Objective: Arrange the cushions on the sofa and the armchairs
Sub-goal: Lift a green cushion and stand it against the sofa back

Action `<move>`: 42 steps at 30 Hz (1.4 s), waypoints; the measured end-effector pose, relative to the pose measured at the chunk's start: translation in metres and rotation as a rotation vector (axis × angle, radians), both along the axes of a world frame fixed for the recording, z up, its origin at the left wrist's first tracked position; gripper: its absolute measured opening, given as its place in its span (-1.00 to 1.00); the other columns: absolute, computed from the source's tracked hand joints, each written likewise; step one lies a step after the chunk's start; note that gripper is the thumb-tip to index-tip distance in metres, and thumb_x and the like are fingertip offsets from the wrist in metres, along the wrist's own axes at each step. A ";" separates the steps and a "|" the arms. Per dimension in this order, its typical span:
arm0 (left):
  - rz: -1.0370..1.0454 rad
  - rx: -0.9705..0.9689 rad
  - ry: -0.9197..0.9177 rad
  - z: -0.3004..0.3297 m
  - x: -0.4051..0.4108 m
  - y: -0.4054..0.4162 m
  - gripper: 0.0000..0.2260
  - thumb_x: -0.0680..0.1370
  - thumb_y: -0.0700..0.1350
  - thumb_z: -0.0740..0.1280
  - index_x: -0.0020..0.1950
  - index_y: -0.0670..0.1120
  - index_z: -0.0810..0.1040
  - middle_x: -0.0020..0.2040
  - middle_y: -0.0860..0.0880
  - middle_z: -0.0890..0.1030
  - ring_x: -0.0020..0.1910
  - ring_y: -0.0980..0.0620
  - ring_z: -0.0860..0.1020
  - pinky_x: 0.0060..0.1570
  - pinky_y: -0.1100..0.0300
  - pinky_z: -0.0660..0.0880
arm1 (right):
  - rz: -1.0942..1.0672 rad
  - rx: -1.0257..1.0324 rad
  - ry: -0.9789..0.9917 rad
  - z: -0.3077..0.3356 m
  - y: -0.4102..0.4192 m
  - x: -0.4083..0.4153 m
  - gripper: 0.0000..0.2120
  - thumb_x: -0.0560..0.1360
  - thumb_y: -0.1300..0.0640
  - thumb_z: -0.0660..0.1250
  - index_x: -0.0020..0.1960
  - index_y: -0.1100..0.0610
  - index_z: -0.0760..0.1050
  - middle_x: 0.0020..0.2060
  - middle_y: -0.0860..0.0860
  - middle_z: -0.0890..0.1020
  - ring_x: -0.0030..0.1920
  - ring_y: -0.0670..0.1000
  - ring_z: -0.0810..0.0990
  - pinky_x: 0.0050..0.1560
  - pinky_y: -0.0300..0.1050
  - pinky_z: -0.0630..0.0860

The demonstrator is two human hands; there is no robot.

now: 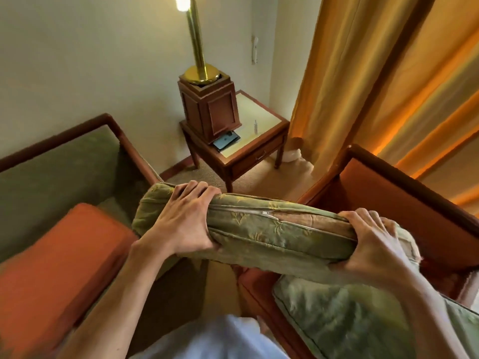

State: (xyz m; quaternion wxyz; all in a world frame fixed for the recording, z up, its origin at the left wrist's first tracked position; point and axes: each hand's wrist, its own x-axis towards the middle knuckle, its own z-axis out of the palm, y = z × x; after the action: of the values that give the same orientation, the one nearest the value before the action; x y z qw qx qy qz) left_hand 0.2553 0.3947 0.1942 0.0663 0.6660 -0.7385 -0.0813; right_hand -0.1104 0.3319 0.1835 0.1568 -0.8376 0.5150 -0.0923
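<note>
Both hands, left hand (181,221) and right hand (373,244), are gripping the green cushion (272,229); swinging it carelessly risks toppling the lamp (199,60).

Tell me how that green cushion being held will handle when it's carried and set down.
The green cushion is probably soft: both the left hand and right hand dent its edge. It spans between them without drooping, so likely light and fairly firm. Textured fabric should resist slipping.

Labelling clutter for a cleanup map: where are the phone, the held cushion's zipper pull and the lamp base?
phone (227,143), head view, its back.
zipper pull (265,213), head view, metal tab.
lamp base (201,72), head view, brass foot.
</note>
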 end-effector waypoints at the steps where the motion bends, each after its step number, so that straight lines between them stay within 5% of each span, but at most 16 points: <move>1: 0.055 0.000 -0.005 0.004 0.016 0.018 0.00 0.10 0.45 0.48 0.41 0.02 0.31 0.29 0.04 0.42 0.30 0.02 0.31 0.47 0.06 0.10 | 0.052 -0.004 -0.006 0.003 -0.001 0.020 -0.10 0.02 -0.50 0.45 0.25 -0.09 0.42 -0.01 -0.20 0.41 0.05 -0.08 0.36 0.25 0.06 0.26; 8: 0.433 -0.030 -0.047 0.017 0.147 0.171 0.05 -0.01 0.50 0.49 0.36 0.01 0.39 0.20 0.06 0.46 0.23 0.00 0.38 0.35 0.03 0.23 | 0.436 -0.048 0.023 0.016 0.025 0.202 -0.06 0.04 -0.50 0.37 0.30 -0.02 0.46 0.09 -0.12 0.48 0.14 -0.03 0.37 0.28 0.10 0.25; 15: 0.728 -0.088 -0.040 0.011 0.281 0.338 0.11 -0.01 0.49 0.53 0.39 -0.05 0.39 0.25 0.03 0.45 0.23 0.02 0.34 0.33 0.07 0.20 | 0.767 -0.071 0.024 0.023 0.102 0.417 -0.12 0.08 -0.32 0.60 0.31 -0.08 0.41 0.02 -0.26 0.32 0.02 -0.23 0.17 0.16 -0.08 0.19; 19: 0.852 -0.071 -0.057 0.014 0.358 0.404 0.13 -0.02 0.53 0.48 0.40 -0.04 0.38 0.23 0.05 0.46 0.22 0.02 0.36 0.34 0.05 0.22 | 0.857 -0.077 0.003 0.032 0.153 0.527 -0.13 0.07 -0.27 0.61 0.30 -0.08 0.42 0.07 -0.21 0.39 0.17 -0.08 0.33 0.26 -0.05 0.17; 21: 0.899 -0.083 -0.074 0.014 0.394 0.428 0.12 -0.02 0.56 0.44 0.39 -0.01 0.39 0.22 0.06 0.46 0.22 0.03 0.37 0.34 0.04 0.23 | 0.890 -0.095 0.012 0.037 0.170 0.572 -0.18 0.12 -0.25 0.61 0.30 -0.10 0.40 0.10 -0.20 0.40 0.20 -0.07 0.33 0.14 -0.17 0.10; 27: 1.011 -0.140 -0.084 -0.022 0.472 0.468 0.09 0.01 0.50 0.47 0.42 -0.03 0.41 0.25 0.02 0.51 0.26 -0.04 0.40 0.35 0.03 0.21 | 0.956 -0.078 0.025 0.003 0.190 0.686 -0.12 0.09 -0.36 0.49 0.35 -0.08 0.40 0.16 -0.12 0.46 0.24 0.00 0.36 0.35 0.04 0.23; 30: 1.092 -0.014 0.008 -0.074 0.501 0.468 0.10 0.09 0.41 0.53 0.51 -0.04 0.29 0.40 -0.01 0.44 0.39 -0.06 0.34 0.46 -0.02 0.15 | 0.925 -0.034 0.079 -0.044 0.195 0.723 -0.07 0.11 -0.35 0.46 0.42 -0.08 0.34 0.28 -0.07 0.48 0.33 0.04 0.37 0.41 0.14 0.20; 35: 1.361 0.282 0.059 -0.153 0.503 0.462 0.00 0.43 -0.03 0.51 0.62 -0.09 -0.14 0.63 -0.12 -0.04 0.60 -0.13 -0.17 0.53 -0.23 -0.19 | 0.941 -0.038 0.184 -0.114 0.216 0.749 0.09 0.28 -0.44 0.38 0.60 0.03 -0.01 0.59 0.02 0.10 0.59 0.06 -0.02 0.53 0.22 -0.20; 42: 1.346 0.305 0.076 -0.160 0.521 0.467 0.03 0.38 0.00 0.51 0.61 -0.08 -0.14 0.62 -0.11 -0.06 0.60 -0.12 -0.21 0.54 -0.21 -0.17 | 1.045 -0.061 0.354 -0.118 0.157 0.779 0.25 0.21 -0.42 0.47 0.60 -0.05 -0.22 0.60 0.05 -0.09 0.58 0.16 -0.23 0.49 0.35 -0.25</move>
State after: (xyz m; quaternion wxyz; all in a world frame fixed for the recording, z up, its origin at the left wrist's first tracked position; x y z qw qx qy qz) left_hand 0.7763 0.8614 0.0346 0.0339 0.9780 -0.1421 -0.1489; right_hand 0.6682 0.4892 0.0653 0.0686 -0.9887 0.0463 0.1251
